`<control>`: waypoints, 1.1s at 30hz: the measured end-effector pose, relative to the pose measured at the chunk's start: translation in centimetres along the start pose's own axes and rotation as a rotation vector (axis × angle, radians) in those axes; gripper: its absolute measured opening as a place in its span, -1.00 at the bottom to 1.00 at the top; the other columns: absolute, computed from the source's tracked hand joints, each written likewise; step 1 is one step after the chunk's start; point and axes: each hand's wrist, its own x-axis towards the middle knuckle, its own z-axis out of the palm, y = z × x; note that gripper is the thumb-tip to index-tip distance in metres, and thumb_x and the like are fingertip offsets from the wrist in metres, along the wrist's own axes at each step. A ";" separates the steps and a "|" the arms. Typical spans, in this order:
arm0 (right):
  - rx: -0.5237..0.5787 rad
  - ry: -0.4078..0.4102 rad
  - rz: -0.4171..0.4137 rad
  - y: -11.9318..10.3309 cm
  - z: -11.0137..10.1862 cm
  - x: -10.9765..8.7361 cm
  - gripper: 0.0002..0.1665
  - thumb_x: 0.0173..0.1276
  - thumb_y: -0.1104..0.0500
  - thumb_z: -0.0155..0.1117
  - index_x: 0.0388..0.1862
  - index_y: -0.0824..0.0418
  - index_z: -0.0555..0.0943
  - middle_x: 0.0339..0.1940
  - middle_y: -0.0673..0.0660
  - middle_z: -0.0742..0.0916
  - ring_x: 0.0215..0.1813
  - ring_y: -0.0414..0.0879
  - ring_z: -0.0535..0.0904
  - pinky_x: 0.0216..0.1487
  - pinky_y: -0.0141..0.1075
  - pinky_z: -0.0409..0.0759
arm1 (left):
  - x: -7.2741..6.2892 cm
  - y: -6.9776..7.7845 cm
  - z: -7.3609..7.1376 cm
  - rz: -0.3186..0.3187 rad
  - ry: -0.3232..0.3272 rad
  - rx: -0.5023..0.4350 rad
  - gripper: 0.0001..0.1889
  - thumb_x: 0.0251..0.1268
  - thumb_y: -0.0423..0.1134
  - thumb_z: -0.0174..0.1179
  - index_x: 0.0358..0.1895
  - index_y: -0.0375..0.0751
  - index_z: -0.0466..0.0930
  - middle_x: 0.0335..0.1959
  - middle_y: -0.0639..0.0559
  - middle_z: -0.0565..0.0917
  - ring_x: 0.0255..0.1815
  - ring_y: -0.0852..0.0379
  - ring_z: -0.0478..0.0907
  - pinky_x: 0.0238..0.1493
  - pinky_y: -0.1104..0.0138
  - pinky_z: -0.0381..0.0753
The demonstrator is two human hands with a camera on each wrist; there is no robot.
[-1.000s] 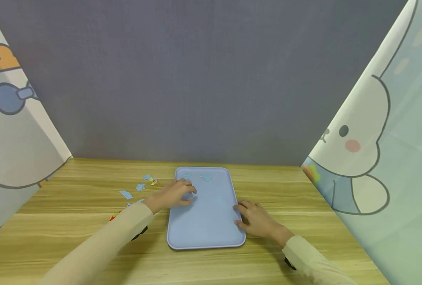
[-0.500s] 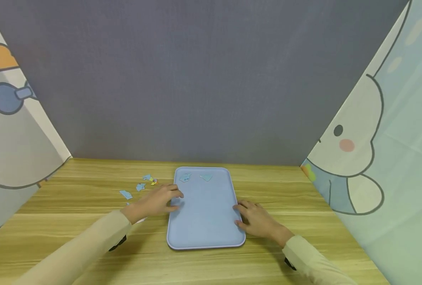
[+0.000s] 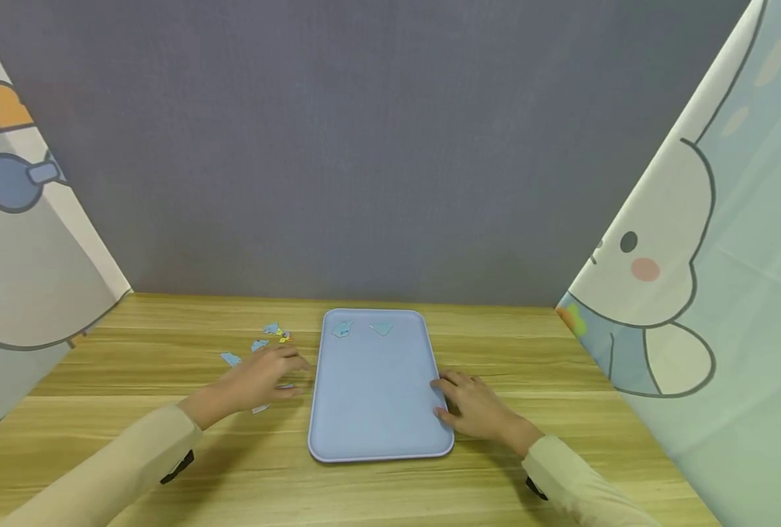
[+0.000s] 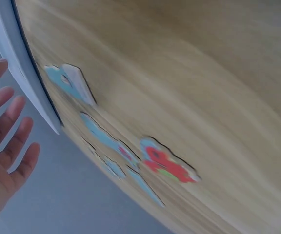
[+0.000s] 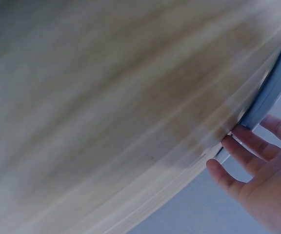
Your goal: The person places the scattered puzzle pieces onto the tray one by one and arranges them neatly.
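A light blue tray [image 3: 381,395] lies on the wooden table. Two pale blue puzzle-like pieces rest near its far end, a left piece [image 3: 342,329] and a right piece [image 3: 382,329]. My left hand [image 3: 258,380] hovers just left of the tray with fingers spread and nothing held, over loose pieces it partly hides. The left wrist view shows a red and blue piece [image 4: 167,161] and a blue and white piece [image 4: 72,83] on the table. At the tray's right edge, my right hand [image 3: 479,410] rests with its fingertips on the rim, fingers loosely bent.
More loose pieces lie left of the tray, including a blue piece [image 3: 231,359] and a small yellow piece [image 3: 285,337]. A grey panel [image 3: 344,146] stands behind the table [image 3: 528,351]. Cartoon-printed cloths flank both sides, one of them the right cloth [image 3: 746,307].
My left hand has drawn back leftward from above the tray to beside it, uncovering the left piece on the tray. My right hand has stayed at the rim.
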 end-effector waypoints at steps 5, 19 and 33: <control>0.006 -0.004 0.001 -0.1 0.0 0.0 -0.48 0.25 -0.03 0.17 0.12 0.22 0.48 0.14 0.23 0.52 0.16 0.11 0.46 0.04 0.15 0.44 | -1.1 -0.4 -0.4 -0.050 -0.021 -0.003 -0.66 -0.02 -0.13 0.35 -0.14 -0.14 0.62 -0.16 0.05 0.63 -0.09 -0.02 0.54 -0.15 -0.02 0.56; 0.016 -0.001 0.003 -0.1 0.0 0.0 -0.47 0.26 -0.03 0.16 0.13 0.23 0.47 0.15 0.24 0.52 0.16 0.12 0.46 0.06 0.15 0.43 | -3.1 -0.8 -0.4 -0.021 0.010 0.028 -0.72 -0.12 -0.23 0.40 -0.24 -0.15 0.64 -0.30 0.07 0.63 -0.32 0.12 0.54 -0.30 0.22 0.56; 0.008 -0.001 0.001 0.2 0.3 0.1 -0.48 0.27 -0.04 0.15 0.12 0.23 0.47 0.14 0.24 0.52 0.16 0.11 0.46 0.07 0.14 0.43 | -4.0 -0.9 -0.1 -0.101 -0.059 0.015 -0.76 -0.11 -0.22 0.38 -0.28 -0.09 0.64 -0.37 0.17 0.60 -0.30 0.13 0.49 -0.44 0.37 0.44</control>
